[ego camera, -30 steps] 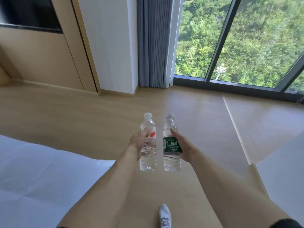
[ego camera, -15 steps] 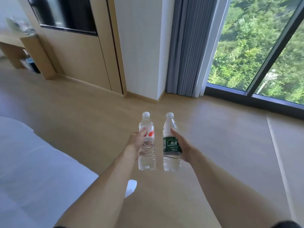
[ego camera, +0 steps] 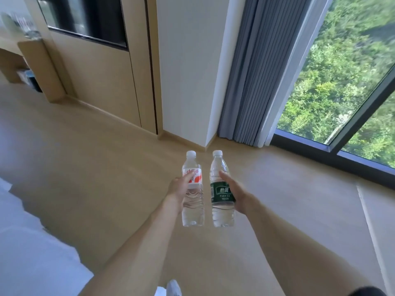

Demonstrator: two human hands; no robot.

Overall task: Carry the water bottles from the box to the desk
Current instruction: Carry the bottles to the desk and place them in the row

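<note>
Currently carried: red-label bottle (ego camera: 192,191) in left hand (ego camera: 178,190), green-label bottle (ego camera: 221,192) in right hand (ego camera: 234,192), each grip curled round its bottle, centre frame.
Left: reaching the bench (ego camera: 32,60), upper left; box unseen.

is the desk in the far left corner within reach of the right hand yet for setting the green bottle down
Probably not. The right hand holds the green-label bottle over open floor, and the desk sits well across the room at upper left. Nothing blocks the way; it looks simply too far.
</note>
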